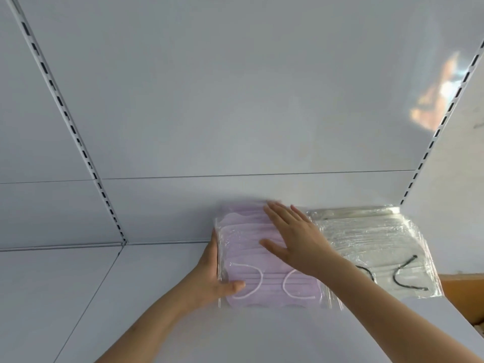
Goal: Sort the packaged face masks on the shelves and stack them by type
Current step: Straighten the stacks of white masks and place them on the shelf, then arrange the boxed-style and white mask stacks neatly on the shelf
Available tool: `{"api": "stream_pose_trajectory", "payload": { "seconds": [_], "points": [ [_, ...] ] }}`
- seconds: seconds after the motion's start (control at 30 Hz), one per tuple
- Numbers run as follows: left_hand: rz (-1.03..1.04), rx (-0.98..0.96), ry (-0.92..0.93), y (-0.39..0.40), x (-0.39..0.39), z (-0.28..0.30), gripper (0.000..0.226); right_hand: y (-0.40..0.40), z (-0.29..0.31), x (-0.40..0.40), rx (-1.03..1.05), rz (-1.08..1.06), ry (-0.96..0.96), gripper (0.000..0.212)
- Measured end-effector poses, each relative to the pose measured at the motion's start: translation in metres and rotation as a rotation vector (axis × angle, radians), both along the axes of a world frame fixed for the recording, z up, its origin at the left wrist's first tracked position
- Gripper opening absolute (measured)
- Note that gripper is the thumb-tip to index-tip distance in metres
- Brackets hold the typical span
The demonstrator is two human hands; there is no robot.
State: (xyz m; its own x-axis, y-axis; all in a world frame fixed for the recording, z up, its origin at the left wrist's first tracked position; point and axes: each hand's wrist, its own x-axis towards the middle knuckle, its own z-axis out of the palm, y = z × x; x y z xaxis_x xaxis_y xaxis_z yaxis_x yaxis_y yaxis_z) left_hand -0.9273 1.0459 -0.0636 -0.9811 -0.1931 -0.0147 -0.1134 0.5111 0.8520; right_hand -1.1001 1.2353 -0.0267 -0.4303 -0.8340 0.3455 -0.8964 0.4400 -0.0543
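Left hand (213, 273) grips the pink mask stack (251, 247); right hand (293, 237) lies flat on top.

Left hand (212, 273) grips the mask stack (251, 281) at its left edge, right hand (296, 239) flat on top; another stack (372, 247) just right of both hands

Glossy clear plastic wrap on pink masks (251, 258) (crinkly), smooth matt white shelf (183, 323)

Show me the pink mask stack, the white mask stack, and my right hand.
pink mask stack (272, 286), head view, front of top pack.
white mask stack (366, 239), head view, middle of top pack.
right hand (301, 237), head view, back of hand.
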Motion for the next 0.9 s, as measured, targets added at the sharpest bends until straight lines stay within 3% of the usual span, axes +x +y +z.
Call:
{"api": "stream_pose_trajectory", "payload": {
  "seconds": [0.13,0.23,0.43,0.6,0.73,0.9],
  "points": [
    [0.000,-0.242,0.013,-0.002,0.000,0.004,0.134,-0.008,-0.005,0.005,0.052,0.040,-0.018,0.087],
    [-0.016,-0.258,0.006,-0.008,0.000,0.004,0.141,-0.004,-0.003,0.004,0.004,0.022,-0.027,0.090],
    [0.012,-0.328,0.018,-0.011,0.002,0.000,0.143,0.013,-0.020,-0.014,0.153,0.043,0.092,0.114],
    [0.057,-0.290,0.043,-0.008,0.002,0.000,0.136,0.009,-0.021,-0.013,0.108,0.039,0.123,0.109],
    [0.140,-0.274,-0.045,-0.001,0.011,-0.004,0.129,0.015,-0.019,-0.015,0.096,0.082,0.162,0.106],
    [0.397,-0.312,0.025,0.017,0.034,0.002,0.104,-0.013,0.011,0.001,-0.141,0.196,0.060,0.081]
  ]
}}
